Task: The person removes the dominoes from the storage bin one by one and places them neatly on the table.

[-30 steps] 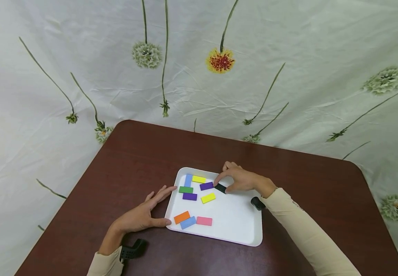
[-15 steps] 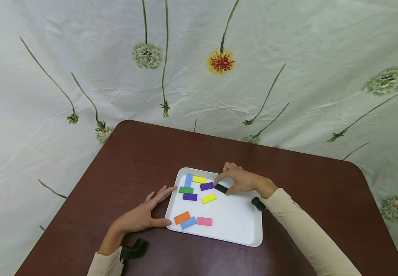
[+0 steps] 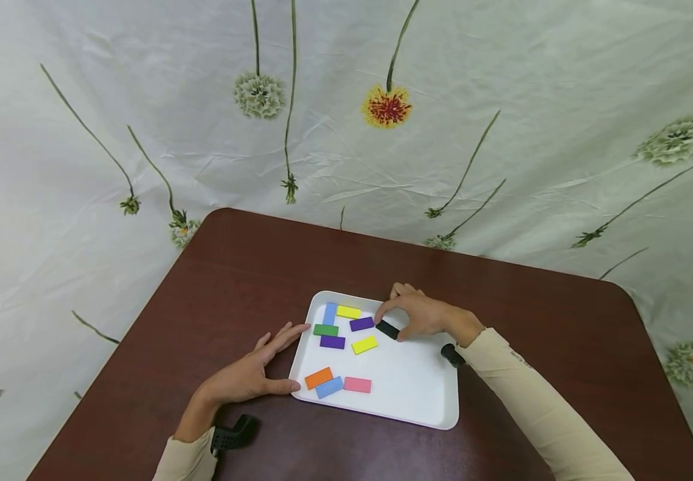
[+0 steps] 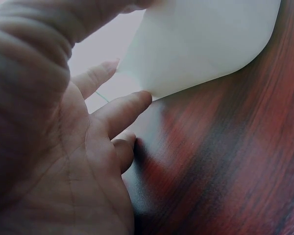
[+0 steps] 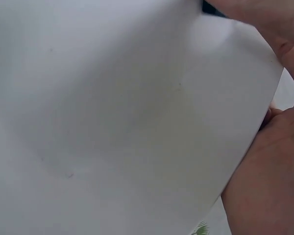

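Note:
A white tray (image 3: 406, 387) with flat coloured blocks lies on the table. My right hand (image 3: 421, 316) pinches a black block (image 3: 387, 330) between thumb and index finger, low over the tray's far part. Close to its left end sits a purple block (image 3: 361, 324), with a yellow block (image 3: 365, 345) nearer me. My left hand (image 3: 244, 377) is spread at the tray's left side, its thumb and fingertips touching the rim. In the left wrist view, fingertips (image 4: 137, 102) meet the tray edge. The right wrist view shows mostly white tray (image 5: 112, 122); the block is nearly hidden there.
Far left in the tray are a light blue (image 3: 330, 313), a second yellow (image 3: 349, 312), a green (image 3: 325, 330) and another purple block (image 3: 332, 342). Nearer me lie orange (image 3: 319, 378), blue (image 3: 329, 387) and pink (image 3: 357, 385) blocks. Flowered cloth (image 3: 322, 153) hangs behind the dark red table (image 3: 274, 260).
The black block, still pinched in my right hand, has shifted very slightly right, away from the purple block. My left hand stays at the tray's rim. The head view has moved a little.

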`<state>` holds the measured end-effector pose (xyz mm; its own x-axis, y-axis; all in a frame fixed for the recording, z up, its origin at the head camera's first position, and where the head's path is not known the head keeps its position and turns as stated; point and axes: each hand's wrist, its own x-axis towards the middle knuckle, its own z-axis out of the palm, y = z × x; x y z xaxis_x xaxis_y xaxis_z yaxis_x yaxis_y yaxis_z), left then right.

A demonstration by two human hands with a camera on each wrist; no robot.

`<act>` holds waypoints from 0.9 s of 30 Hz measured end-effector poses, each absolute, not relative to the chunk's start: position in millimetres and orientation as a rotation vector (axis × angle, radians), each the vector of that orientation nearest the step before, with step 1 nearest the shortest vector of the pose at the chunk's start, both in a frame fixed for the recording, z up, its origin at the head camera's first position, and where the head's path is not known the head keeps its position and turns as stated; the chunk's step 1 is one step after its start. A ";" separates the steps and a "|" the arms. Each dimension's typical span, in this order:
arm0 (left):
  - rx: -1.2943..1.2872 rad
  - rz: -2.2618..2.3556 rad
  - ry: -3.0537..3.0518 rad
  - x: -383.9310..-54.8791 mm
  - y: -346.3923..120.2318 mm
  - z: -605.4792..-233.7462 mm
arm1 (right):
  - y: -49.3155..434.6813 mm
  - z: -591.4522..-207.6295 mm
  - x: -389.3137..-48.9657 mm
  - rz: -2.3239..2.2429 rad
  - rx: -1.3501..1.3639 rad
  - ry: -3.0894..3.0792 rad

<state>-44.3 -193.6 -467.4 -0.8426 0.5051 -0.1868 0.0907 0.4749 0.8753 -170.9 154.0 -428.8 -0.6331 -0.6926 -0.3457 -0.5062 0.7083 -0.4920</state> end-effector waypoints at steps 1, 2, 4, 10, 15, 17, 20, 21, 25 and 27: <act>0.496 1.333 2.305 -44.3 -193.7 -467.5 | 153.8 -428.5 -170.7 -0.479 -0.914 2.397; 0.497 1.333 2.307 -44.3 -193.7 -467.6 | 153.6 -428.0 -170.5 -0.481 -0.915 2.397; 0.489 1.331 2.309 -44.0 -193.8 -467.9 | 153.0 -427.6 -169.9 -0.479 -0.916 2.397; 0.488 1.346 2.301 -43.4 -193.5 -468.6 | 151.4 -428.3 -169.8 -0.464 -0.933 2.404; 0.492 1.352 2.300 -42.3 -192.3 -467.4 | 152.2 -427.3 -168.8 -0.465 -0.928 2.407; 0.487 1.349 2.303 -41.4 -192.1 -466.8 | 152.6 -426.5 -168.1 -0.463 -0.927 2.409; 0.485 1.348 2.304 -40.4 -191.6 -466.7 | 153.8 -424.8 -166.5 -0.464 -0.929 2.418; 0.485 1.347 2.304 -40.2 -191.5 -467.0 | 154.6 -424.2 -166.1 -0.469 -0.932 2.423; 0.482 1.346 2.296 -39.4 -191.1 -467.9 | 160.5 -420.3 -164.8 -0.528 -0.938 2.445; 0.480 1.349 2.297 -38.6 -191.2 -468.3 | 164.8 -418.1 -164.9 -0.567 -0.942 2.454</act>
<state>-38.6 -191.2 -468.3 -0.8469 0.4971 -0.1887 0.0773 0.4663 0.8813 -164.9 164.8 -418.1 -0.6663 -0.6994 -0.2585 -0.5153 0.6825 -0.5184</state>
